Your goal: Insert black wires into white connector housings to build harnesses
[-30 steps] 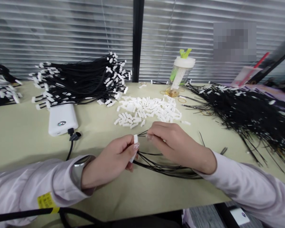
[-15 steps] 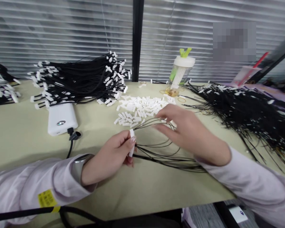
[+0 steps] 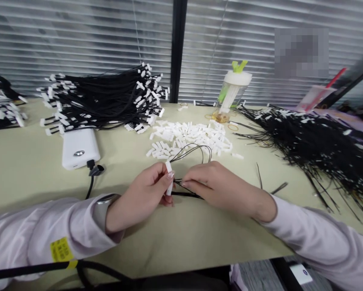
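My left hand (image 3: 141, 194) pinches a small white plastic connector (image 3: 169, 178) upright between thumb and fingers, just above the pale green table (image 3: 32, 178). My right hand (image 3: 220, 186) sits right beside it, fingertips closed on thin black wires (image 3: 193, 151) that loop up behind the connector and run under the hand. The fingertips of both hands nearly touch. A heap of loose white connectors (image 3: 190, 137) lies just beyond the hands.
A large bundle of black wires with white ends (image 3: 105, 101) lies at the back left, another wire pile (image 3: 314, 145) at the right. A white power bank (image 3: 80, 147) with a black cable lies left of centre. A clear bottle (image 3: 232, 91) stands by the window blinds.
My right hand came back from the connector heap towards me and closed on the wires next to the connector. The wire loop now arches behind the hands. The left hand barely moved.
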Action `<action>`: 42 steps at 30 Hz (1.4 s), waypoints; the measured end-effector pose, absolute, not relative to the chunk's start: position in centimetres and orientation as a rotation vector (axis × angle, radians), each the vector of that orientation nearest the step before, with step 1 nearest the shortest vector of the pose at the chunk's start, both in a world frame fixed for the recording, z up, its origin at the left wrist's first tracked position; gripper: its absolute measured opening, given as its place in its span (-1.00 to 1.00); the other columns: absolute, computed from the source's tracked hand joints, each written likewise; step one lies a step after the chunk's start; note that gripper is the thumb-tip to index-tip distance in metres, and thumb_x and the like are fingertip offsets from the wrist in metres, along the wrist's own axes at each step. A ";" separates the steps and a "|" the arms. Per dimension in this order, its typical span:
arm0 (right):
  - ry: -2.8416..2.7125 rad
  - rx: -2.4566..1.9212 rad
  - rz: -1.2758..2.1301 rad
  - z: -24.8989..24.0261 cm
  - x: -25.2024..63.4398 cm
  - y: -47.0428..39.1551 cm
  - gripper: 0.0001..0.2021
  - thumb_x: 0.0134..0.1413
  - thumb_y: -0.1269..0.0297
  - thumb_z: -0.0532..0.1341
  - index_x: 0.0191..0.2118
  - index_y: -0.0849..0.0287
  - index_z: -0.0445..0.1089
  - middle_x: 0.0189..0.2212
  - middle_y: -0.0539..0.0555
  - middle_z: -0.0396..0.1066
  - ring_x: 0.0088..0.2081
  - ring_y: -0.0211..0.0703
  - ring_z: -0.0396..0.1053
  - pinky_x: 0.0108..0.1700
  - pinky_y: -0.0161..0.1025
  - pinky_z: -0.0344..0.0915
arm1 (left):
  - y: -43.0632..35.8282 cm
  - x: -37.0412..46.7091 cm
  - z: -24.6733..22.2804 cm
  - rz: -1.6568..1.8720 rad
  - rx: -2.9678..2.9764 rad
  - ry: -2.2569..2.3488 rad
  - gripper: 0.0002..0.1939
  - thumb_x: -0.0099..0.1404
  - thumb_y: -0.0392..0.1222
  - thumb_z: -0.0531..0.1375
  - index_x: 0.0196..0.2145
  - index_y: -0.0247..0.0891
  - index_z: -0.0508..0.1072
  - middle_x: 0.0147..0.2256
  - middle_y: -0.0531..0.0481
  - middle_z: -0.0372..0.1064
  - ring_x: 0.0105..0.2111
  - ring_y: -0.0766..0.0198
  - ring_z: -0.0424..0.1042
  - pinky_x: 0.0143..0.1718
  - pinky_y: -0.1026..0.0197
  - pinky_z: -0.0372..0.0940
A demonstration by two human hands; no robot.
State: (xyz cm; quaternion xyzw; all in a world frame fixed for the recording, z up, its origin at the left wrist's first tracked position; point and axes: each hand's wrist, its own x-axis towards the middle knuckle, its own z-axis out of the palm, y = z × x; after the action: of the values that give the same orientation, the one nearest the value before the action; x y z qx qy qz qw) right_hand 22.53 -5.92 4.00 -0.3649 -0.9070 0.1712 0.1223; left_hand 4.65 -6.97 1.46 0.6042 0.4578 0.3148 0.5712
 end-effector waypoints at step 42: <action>-1.391 -1.121 0.405 8.5 30.3 -1.6 -0.81 -0.07 0.51 0.09 -0.28 0.31 0.37 -0.35 0.21 0.39 -0.33 -0.23 0.36 -0.35 -0.25 0.23 | -6.8 4.4 2.0 0.652 1.352 1.087 -0.77 0.23 -0.10 0.00 -0.51 -0.26 0.17 -0.60 0.15 0.20 -0.63 0.43 0.30 -0.54 0.33 0.27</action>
State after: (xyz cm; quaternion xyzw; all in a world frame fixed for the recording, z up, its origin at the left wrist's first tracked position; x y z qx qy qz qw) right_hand 30.27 -1.55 8.53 -0.4852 -0.6025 0.1752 0.6090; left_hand 4.45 -6.78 1.99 0.5833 0.4689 0.2814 0.6006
